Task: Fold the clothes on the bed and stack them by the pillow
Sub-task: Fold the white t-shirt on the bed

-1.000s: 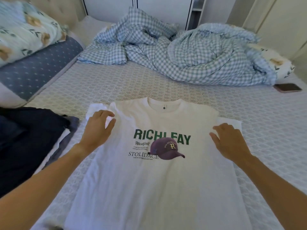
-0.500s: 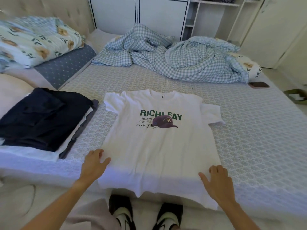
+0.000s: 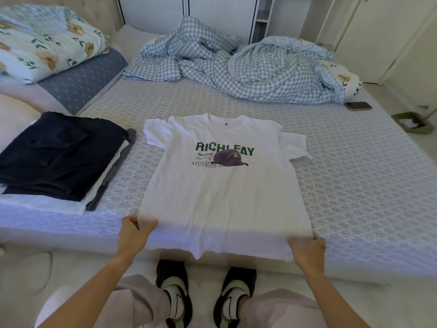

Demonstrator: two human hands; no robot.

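Note:
A white T-shirt [image 3: 220,192] with green lettering and a purple cap print lies flat, face up, on the bed [image 3: 354,176], its hem hanging over the near edge. My left hand [image 3: 133,235] pinches the hem's left corner. At the right corner of the hem, my right hand [image 3: 307,250] grips the cloth. A stack of folded clothes [image 3: 59,155], dark navy on top with white and grey beneath, sits at the left beside a pale pillow [image 3: 11,119].
A crumpled blue checked duvet [image 3: 236,67] fills the far side of the bed. A floral quilt [image 3: 47,41] lies on a blue dotted cushion [image 3: 87,76] at far left. A phone [image 3: 358,106] rests near the bed's right edge. My feet stand against the bed's near edge.
Both hands slid from the shirt's shoulders down to its hem and took hold of the two bottom corners. The view pulled back from the bed.

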